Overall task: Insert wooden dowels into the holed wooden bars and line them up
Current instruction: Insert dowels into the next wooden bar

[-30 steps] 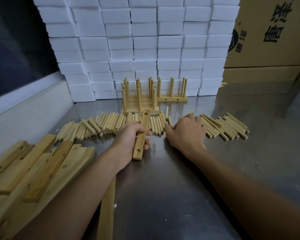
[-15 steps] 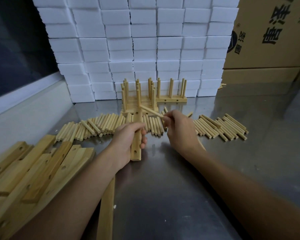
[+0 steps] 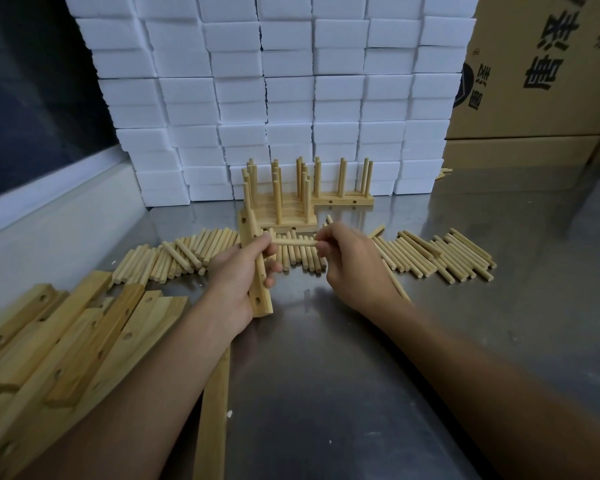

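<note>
A holed wooden bar (image 3: 253, 268) is gripped near its middle by the left hand (image 3: 238, 282) and held on end above the steel desk (image 3: 326, 393). A single dowel (image 3: 293, 241) is pinched by the right hand (image 3: 352, 268) and laid level, its far tip at the bar just above the left thumb. Loose dowels (image 3: 187, 254) are spread just beyond both hands, finished bars with upright dowels (image 3: 284, 199) farther back, and spare bars (image 3: 66, 341) are piled left of the left forearm.

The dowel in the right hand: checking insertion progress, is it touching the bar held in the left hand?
Cannot tell. In the head view the dowel tip reaches the bar, but left hand fingers hide the meeting point.
</note>
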